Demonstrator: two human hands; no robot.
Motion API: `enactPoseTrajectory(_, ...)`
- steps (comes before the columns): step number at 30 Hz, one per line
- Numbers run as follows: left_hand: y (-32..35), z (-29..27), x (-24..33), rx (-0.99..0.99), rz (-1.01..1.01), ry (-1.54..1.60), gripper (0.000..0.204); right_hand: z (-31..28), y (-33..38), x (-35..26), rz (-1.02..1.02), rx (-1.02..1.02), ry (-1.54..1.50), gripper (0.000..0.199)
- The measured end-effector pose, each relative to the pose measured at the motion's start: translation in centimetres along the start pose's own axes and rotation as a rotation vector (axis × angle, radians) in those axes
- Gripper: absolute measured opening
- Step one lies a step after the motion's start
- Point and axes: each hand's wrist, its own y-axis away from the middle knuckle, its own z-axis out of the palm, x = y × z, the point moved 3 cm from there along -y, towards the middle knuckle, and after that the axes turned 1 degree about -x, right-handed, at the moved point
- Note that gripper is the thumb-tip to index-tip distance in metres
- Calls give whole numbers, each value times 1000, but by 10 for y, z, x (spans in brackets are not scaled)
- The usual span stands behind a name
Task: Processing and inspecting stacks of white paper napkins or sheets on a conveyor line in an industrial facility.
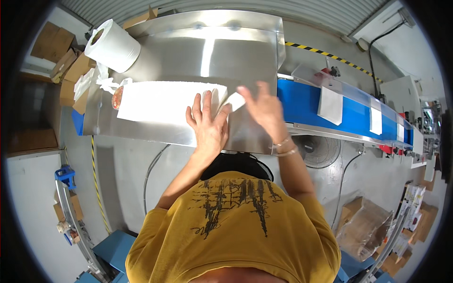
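My left hand [208, 123] lies flat, fingers spread, on the right end of a long white stack of folded tissue sheets [160, 101] on a shiny steel table [155, 134]. My right hand [264, 108] hovers just right of it, fingers extended and blurred, touching a single white folded sheet [236, 100] at the stack's end. Whether that hand grips the sheet is unclear.
A big white paper roll [113, 45] stands at the table's back left, with crumpled tissue [106, 84] beside it. A blue conveyor belt [302, 106] runs to the right carrying white sheets [330, 105]. A fan [319, 150] sits below. Cardboard boxes [56, 45] are stacked at left.
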Motion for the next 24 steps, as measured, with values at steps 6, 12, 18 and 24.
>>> enactPoseTrajectory(6,-2,-4,-16,8,-25,158,41,27,-8,48,-86,-236,-665,53)
enactPoseTrajectory(12,1,0,-29,-6,-68,114,44,-4,-7,200,275,386,-774,48)
enactPoseTrajectory(18,-2,-2,-19,-22,-47,42,42,-19,-8,108,-1,584,116,53)
enactPoseTrajectory(24,-4,-8,-13,-24,42,19,32,22,-9,-26,21,-175,-270,61)
